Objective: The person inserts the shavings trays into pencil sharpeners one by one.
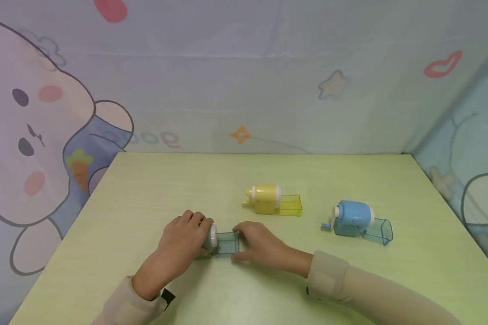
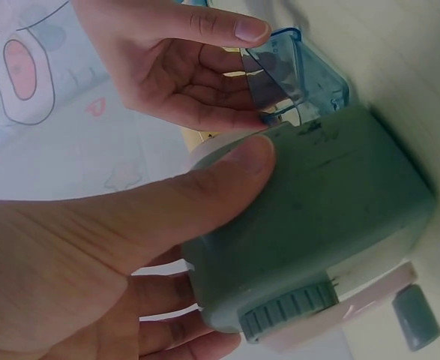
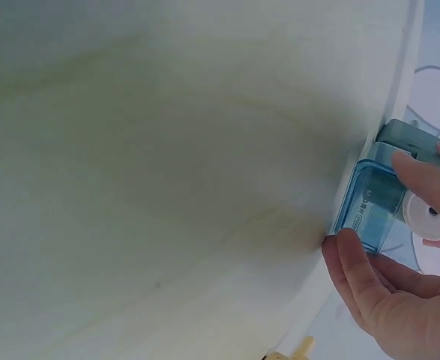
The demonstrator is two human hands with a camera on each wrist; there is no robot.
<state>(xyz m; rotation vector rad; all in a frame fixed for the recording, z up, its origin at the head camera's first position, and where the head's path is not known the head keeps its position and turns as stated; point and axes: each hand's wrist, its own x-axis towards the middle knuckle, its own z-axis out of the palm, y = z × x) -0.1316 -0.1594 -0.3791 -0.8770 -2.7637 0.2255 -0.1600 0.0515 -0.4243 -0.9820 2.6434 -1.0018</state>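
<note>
A green hand-crank pencil sharpener [image 2: 317, 202] stands on the table, its shavings drawer [image 1: 227, 244] pulled out to the right. My left hand [image 1: 180, 243] grips the sharpener's body, the thumb lying along one side in the left wrist view. Its crank handle [image 2: 416, 318] points away from the drawer. With thumb and fingers at opposite edges, my right hand [image 1: 264, 246] holds the outer end of the clear bluish drawer. Printed lettering shows on the drawer in the right wrist view. Whether the drawer is still partly inside the body is hard to see.
Behind my right hand stands a yellow pencil sharpener [image 1: 265, 199] with its yellow drawer [image 1: 291, 205] out. A blue pencil sharpener [image 1: 353, 218] is farther right, its clear drawer [image 1: 380, 231] also out. A printed cloth [image 1: 211, 85] hangs behind the pale table [image 1: 166, 180].
</note>
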